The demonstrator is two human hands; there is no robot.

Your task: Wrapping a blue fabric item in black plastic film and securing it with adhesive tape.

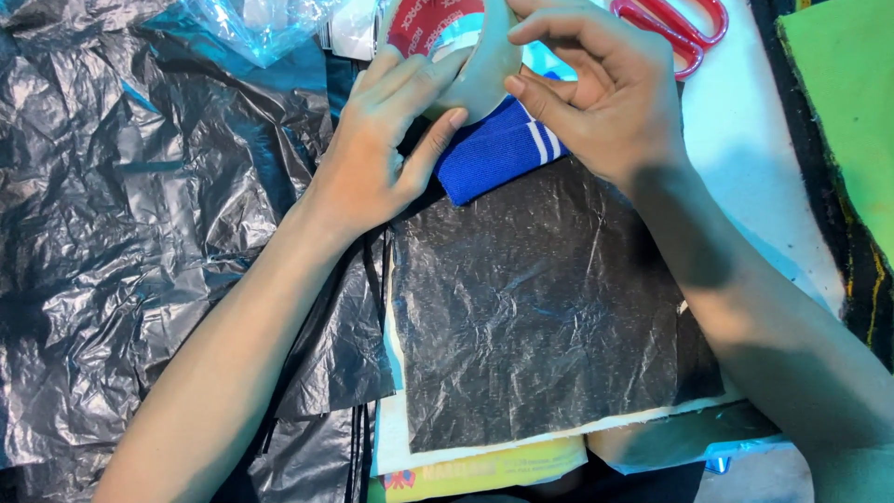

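Note:
My left hand (386, 140) and my right hand (596, 88) both grip a roll of clear packing tape (470, 51) with a red core, held above the table's far side. Right under the roll lies a folded blue knit cloth with white stripes (498, 149); my left fingers rest against its edge. In front of it a flat black plastic bag (540, 298) lies under my right forearm, on top of a white sheet (396, 438).
Crumpled black plastic bags (140, 233) cover the left side. Red-handled scissors (675, 23) lie at the far edge on a white surface (754, 140). A green fabric piece (847, 102) sits at right, clear plastic wrap (251, 23) at top left, a yellow packet (494, 470) near me.

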